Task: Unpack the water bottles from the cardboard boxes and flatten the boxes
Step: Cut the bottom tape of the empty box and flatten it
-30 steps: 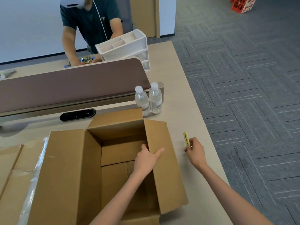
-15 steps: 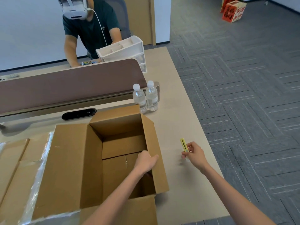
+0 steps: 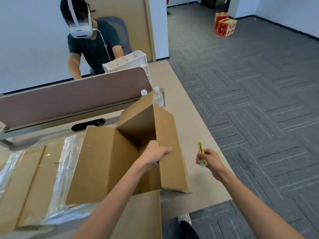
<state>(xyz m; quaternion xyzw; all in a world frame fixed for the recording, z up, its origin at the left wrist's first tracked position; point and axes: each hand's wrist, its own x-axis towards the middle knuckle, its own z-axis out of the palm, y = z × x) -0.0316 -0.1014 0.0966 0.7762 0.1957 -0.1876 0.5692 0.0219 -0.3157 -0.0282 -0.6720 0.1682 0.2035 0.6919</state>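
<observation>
An open, empty cardboard box (image 3: pixel 96 163) stands on the table, tipped up at its right side. My left hand (image 3: pixel 153 155) grips the top edge of the box's right wall, fingers curled over it. To the right of the box, my right hand (image 3: pixel 208 158) holds a yellow utility knife (image 3: pixel 200 147) above the table. Two clear water bottles (image 3: pixel 158 98) with white caps stand behind the box, partly hidden by its far corner. Flattened cardboard with clear tape (image 3: pixel 25 178) lies to the left of the box.
A brown desk divider (image 3: pixel 69 94) runs across the table behind the box, with a black device (image 3: pixel 88 124) below it. Beyond it sits a person wearing a white headset (image 3: pixel 89 40) by a white organiser (image 3: pixel 127 62). The table's right edge (image 3: pixel 222 152) meets grey carpet. Red boxes (image 3: pixel 224 26) stand far off.
My left hand has lifted the box's right wall, tilting the box up so it covers part of the bottles. My right hand with the knife has risen slightly.
</observation>
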